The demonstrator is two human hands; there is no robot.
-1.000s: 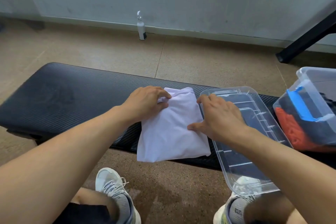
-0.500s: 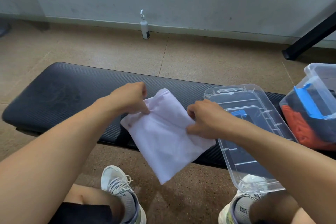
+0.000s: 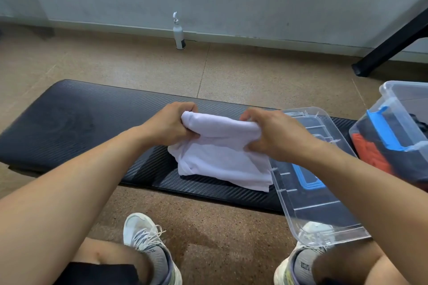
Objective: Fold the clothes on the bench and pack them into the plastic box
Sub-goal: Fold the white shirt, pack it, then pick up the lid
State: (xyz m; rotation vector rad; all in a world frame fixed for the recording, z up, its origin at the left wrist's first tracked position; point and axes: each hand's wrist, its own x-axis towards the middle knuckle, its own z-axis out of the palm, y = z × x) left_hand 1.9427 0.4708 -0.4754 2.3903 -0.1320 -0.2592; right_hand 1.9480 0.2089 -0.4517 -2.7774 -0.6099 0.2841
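The left hand (image 3: 170,125) and right hand (image 3: 275,135) each curl their fingers round an upper end of the folded white garment (image 3: 220,157), whose lower part rests on the black table (image 3: 81,122). At 3 o'clock lies a clear lid (image 3: 324,210); beyond it stands the plastic box (image 3: 398,132), holding orange and dark clothes.

The shirt (image 3: 222,157) is soft, matt white cloth. The worktop (image 3: 81,120) has black padding with a fine woven, faintly shiny texture. The lid (image 3: 322,213) and box (image 3: 398,99) are clear glossy plastic. The floor (image 3: 243,71) looks speckled and matt.
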